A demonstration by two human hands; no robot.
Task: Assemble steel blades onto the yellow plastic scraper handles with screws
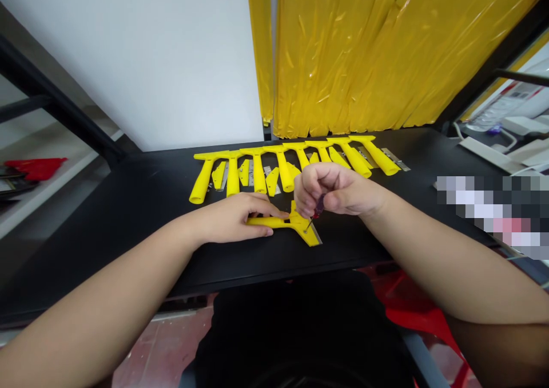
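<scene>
Centrally, on the black table [141,199], the left hand [234,217] lies flat, fingers loosely extended, pressing down on the handle of a yellow scraper [288,223]. Not clenched; it pins the piece rather than wraps it.

Right hand [332,189] curled into a near fist just above the scraper's head, pinching a small screwdriver [316,209] with a dark red grip. Thin metal shaft angles down-left; its tip meets the scraper's wide end.

Scraper: T-shaped, bright yellow plastic, lying flat near the table's front edge, handle pointing left under the left palm, wide head to the right. A grey metal strip shows along the head's lower edge.

Behind the hands, a row of scrapers [295,162] of the same kind lies side by side, heads toward the far edge, with small yellow plates and grey blades scattered between the handles. Yellow plastic curtain [386,56] hangs beyond the table.

Hard to make out: the exact point the screwdriver tip touches, and any screw there. Right fingers hide most of the tool's grip. A blurred patch covers things at the right.
</scene>
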